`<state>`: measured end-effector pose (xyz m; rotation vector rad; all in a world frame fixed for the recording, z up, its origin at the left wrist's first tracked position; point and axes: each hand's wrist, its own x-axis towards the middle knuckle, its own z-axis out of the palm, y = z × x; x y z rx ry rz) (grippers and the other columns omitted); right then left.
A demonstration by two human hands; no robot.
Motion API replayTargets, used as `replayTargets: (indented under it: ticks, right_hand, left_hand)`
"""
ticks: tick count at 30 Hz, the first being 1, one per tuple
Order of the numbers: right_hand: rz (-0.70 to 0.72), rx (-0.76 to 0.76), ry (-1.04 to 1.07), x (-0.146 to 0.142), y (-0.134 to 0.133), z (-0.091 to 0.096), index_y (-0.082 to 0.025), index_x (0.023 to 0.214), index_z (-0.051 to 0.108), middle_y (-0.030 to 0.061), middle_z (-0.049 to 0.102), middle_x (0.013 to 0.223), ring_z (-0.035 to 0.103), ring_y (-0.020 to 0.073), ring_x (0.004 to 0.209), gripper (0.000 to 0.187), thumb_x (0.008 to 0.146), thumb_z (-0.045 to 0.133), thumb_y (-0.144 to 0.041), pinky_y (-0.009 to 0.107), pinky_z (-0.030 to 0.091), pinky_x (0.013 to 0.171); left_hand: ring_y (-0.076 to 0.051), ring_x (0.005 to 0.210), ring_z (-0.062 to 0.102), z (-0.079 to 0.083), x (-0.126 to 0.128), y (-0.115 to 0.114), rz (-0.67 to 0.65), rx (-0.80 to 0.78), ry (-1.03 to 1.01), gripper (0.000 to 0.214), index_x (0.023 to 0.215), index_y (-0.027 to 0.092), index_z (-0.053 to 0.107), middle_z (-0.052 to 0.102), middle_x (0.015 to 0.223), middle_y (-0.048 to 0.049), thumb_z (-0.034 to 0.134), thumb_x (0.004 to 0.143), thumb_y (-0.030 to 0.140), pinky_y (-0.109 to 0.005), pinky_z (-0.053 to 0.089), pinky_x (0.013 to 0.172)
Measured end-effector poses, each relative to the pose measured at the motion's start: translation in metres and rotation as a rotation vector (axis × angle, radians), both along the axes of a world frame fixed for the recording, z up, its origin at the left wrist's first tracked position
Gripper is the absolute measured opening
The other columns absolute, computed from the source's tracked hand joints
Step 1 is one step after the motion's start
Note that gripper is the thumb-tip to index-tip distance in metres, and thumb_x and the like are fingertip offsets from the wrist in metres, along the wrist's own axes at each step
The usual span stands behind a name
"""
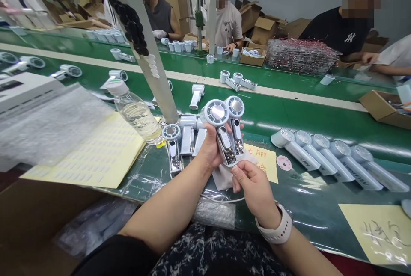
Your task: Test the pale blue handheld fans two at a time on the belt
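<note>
Spanning the whole scene: green table (306, 190), people working along its far side. Next down, near left: yellow sticker sheet (99, 156), plastic wrap (54, 126) over its left part. Near right: row of five fans (337, 165), lined up side by side. Left of centre: clear bottle (138, 115) by the sheet's right edge.

Main piece is the handheld fan (224, 135): centre, held over the near part of the table, head to the far side, handle toward the person, internals exposed. Second fan (238, 137) just to its right, also exposed. To do this well, I'd take the load at the neck with the left, let the right work the handle end lightly, no twist, no prying on the housing.

Left hand (210, 152): fingers wrapped round the neck, thumb on the near side. Fingertips also show past the second fan, so probably gripping both; can't confirm.

Right hand (255, 186): thumb and index pinched together on the handle's near end, almost no gap. Can't tell if that's shell edge or some small part.

Smallest: circuit board (230, 155) in the handle, just above the pinch. Fingertips off it, I'd say.
</note>
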<state>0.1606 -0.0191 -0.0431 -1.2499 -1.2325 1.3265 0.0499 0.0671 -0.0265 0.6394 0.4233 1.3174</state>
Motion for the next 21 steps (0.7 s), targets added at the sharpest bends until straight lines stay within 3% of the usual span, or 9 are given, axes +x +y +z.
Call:
replayTargets:
  ticks: [3, 9, 15, 21]
  right_hand:
    - [0.006, 0.017, 0.009, -0.002, -0.003, 0.001, -0.024, 0.069, 0.049, -0.0042, 0.051, 0.052, 0.051, 0.0152, 0.052, 0.040, 0.091, 0.056, -0.057, 0.028, 0.042, 0.055]
    - [0.073, 0.279, -0.174, 0.003, -0.006, 0.011, -0.022, 0.076, 0.056, 0.0057, 0.066, 0.096, 0.059, 0.0212, 0.091, 0.028, 0.096, 0.053, -0.041, 0.033, 0.044, 0.081]
    - [-0.111, 0.073, -0.055, 0.005, -0.001, 0.004, -0.023, 0.071, 0.055, -0.0025, 0.057, 0.057, 0.054, 0.0162, 0.058, 0.034, 0.093, 0.059, -0.050, 0.029, 0.042, 0.060]
    - [-0.178, -0.033, 0.111, -0.002, -0.003, -0.001, -0.023, 0.064, 0.048, -0.0059, 0.049, 0.045, 0.047, 0.0132, 0.043, 0.047, 0.087, 0.061, -0.063, 0.027, 0.039, 0.051]
  left_hand:
    - [-0.025, 0.100, 0.070, 0.000, 0.001, -0.001, 0.016, -0.005, -0.009, 0.069, 0.063, 0.017, 0.061, 0.074, 0.105, -0.0071, 0.073, 0.049, 0.083, -0.032, 0.058, 0.081]
    - [-0.030, 0.111, 0.067, 0.005, -0.003, -0.001, 0.007, -0.041, -0.149, 0.067, 0.063, 0.018, 0.057, 0.073, 0.106, -0.0071, 0.071, 0.055, 0.083, -0.037, 0.058, 0.085]
    - [-0.031, 0.115, 0.066, 0.007, -0.004, -0.005, -0.059, -0.019, -0.112, 0.067, 0.064, 0.018, 0.056, 0.071, 0.111, -0.0083, 0.068, 0.057, 0.084, -0.036, 0.059, 0.084]
    - [-0.033, 0.112, 0.066, 0.005, 0.002, -0.011, -0.032, 0.092, -0.022, 0.070, 0.063, 0.017, 0.061, 0.072, 0.106, -0.0094, 0.071, 0.050, 0.085, -0.039, 0.059, 0.089]
